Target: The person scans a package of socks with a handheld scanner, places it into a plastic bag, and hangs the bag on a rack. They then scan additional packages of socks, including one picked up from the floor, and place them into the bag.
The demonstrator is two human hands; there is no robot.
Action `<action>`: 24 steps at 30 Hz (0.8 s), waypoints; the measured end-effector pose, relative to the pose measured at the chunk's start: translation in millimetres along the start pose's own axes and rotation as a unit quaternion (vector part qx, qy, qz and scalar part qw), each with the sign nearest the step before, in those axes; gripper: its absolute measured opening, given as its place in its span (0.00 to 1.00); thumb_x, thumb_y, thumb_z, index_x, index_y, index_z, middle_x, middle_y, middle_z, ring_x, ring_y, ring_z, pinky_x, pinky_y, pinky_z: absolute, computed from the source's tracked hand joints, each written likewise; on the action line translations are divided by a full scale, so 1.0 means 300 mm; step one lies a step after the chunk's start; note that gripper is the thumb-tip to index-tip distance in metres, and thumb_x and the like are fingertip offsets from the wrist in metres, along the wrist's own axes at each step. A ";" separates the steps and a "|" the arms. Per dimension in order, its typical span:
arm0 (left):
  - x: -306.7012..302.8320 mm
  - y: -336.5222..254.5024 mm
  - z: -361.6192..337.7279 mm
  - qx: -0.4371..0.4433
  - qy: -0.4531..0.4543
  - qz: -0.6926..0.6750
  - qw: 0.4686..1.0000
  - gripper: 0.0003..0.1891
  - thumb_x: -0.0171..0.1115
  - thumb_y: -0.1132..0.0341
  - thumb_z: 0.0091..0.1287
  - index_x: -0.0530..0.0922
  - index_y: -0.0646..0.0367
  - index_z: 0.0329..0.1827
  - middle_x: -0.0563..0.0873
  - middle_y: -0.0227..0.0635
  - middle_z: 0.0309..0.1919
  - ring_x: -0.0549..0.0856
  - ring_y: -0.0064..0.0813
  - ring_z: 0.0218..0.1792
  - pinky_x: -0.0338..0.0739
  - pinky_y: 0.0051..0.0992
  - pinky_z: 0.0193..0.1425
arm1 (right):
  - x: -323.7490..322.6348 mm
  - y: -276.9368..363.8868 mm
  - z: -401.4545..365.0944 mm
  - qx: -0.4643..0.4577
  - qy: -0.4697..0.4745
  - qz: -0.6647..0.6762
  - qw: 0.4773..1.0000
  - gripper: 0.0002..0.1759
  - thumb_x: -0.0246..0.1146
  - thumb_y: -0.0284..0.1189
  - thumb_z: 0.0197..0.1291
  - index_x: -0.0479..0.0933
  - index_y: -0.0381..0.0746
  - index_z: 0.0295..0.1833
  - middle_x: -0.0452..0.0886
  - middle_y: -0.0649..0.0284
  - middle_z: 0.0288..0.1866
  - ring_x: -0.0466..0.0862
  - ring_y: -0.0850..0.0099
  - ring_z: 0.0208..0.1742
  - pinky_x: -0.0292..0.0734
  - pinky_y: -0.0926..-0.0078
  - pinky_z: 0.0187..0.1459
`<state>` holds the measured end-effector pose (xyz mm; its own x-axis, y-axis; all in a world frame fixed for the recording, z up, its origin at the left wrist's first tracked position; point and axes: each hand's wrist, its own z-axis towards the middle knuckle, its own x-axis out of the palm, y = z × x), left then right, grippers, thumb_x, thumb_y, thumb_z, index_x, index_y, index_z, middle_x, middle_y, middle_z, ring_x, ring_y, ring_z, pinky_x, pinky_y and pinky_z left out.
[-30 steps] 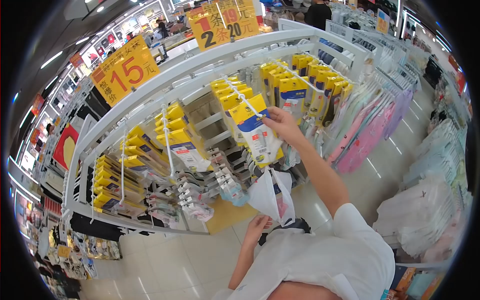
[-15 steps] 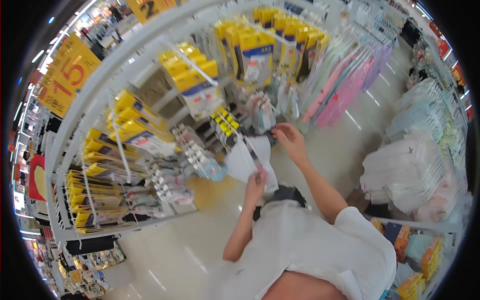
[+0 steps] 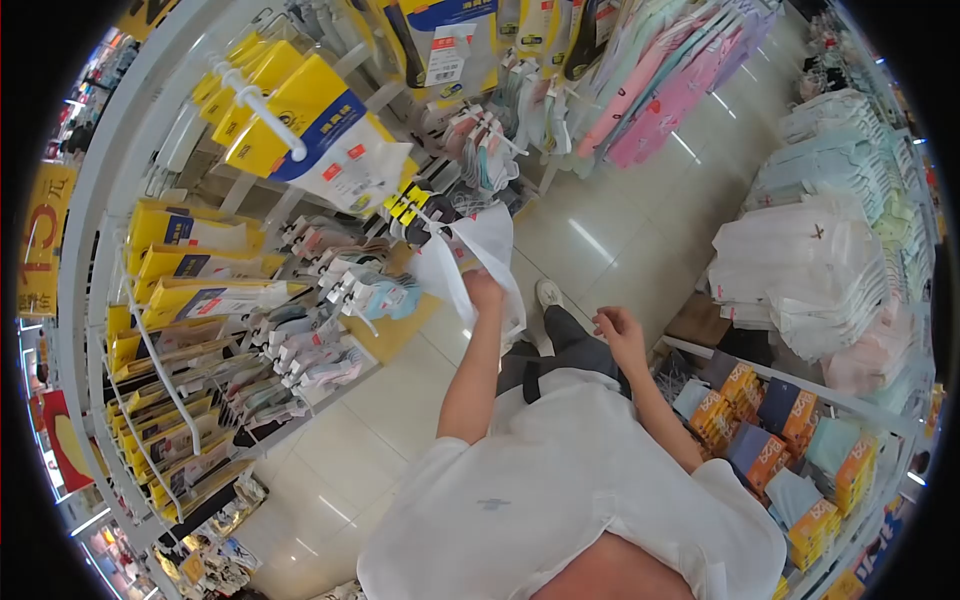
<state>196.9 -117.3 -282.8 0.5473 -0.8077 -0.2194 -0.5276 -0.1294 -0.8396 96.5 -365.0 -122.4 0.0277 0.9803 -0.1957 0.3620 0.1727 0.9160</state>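
Observation:
A white plastic bag (image 3: 497, 245) hangs at the end of a display hook, beside yellow-tagged dark socks (image 3: 412, 212). My left hand (image 3: 484, 290) is closed on the bag, its fingers partly hidden by the white folds. To the right, above the floor and beside my leg, my right hand (image 3: 622, 335) holds nothing; its fingers are loosely bent and apart. Close to the left hand hang small light-blue socks (image 3: 390, 300) on another hook.
Yellow-and-blue packets (image 3: 310, 120) hang on hooks at left. Pink and pastel garments (image 3: 655, 110) hang at the back. White baby clothes (image 3: 790, 265) line the right rack, above orange-labelled boxes (image 3: 755, 455). My shoe (image 3: 549, 293) stands on the tiled floor.
My right hand has moved away from the socks and bag, down and back toward my body. My left hand stays at the bag. The view has tilted down, showing my legs.

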 end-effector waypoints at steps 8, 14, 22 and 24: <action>-0.032 0.099 0.207 -0.327 0.056 -0.332 0.883 0.12 0.58 0.72 0.54 0.79 0.66 0.40 0.84 0.49 0.32 0.84 0.46 0.34 0.78 0.39 0.40 | -0.039 -0.040 -0.029 0.005 0.020 -0.052 0.998 0.13 0.59 0.30 0.63 0.75 0.30 0.47 0.83 0.58 0.37 0.82 0.75 0.32 0.75 0.79 0.36; -0.064 0.105 0.249 -0.297 0.093 -0.272 0.911 0.12 0.58 0.71 0.54 0.79 0.65 0.42 0.84 0.47 0.33 0.84 0.45 0.34 0.78 0.39 0.41 | -0.049 -0.030 -0.075 0.035 0.052 -0.103 0.993 0.14 0.59 0.29 0.63 0.75 0.29 0.48 0.83 0.58 0.37 0.82 0.74 0.34 0.76 0.78 0.38; -0.091 0.117 0.288 -0.270 0.115 -0.208 0.933 0.14 0.59 0.70 0.55 0.79 0.64 0.43 0.84 0.45 0.34 0.85 0.44 0.35 0.78 0.38 0.41 | -0.024 -0.033 -0.097 0.035 0.095 -0.161 0.982 0.13 0.60 0.29 0.63 0.76 0.30 0.48 0.83 0.58 0.35 0.83 0.74 0.32 0.76 0.78 0.36; -0.086 0.119 0.284 -0.260 0.119 -0.192 0.939 0.14 0.59 0.69 0.55 0.79 0.63 0.44 0.84 0.45 0.34 0.85 0.43 0.35 0.78 0.38 0.41 | -0.028 -0.043 -0.107 0.033 0.105 -0.172 0.979 0.13 0.60 0.29 0.63 0.76 0.31 0.47 0.84 0.59 0.36 0.83 0.74 0.32 0.77 0.78 0.36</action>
<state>219.1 -52.1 -349.5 0.6346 -0.7410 0.2194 -0.6004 -0.6515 -0.4638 61.7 -372.3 -121.5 -0.2964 0.8642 -0.4065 0.3758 0.4968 0.7822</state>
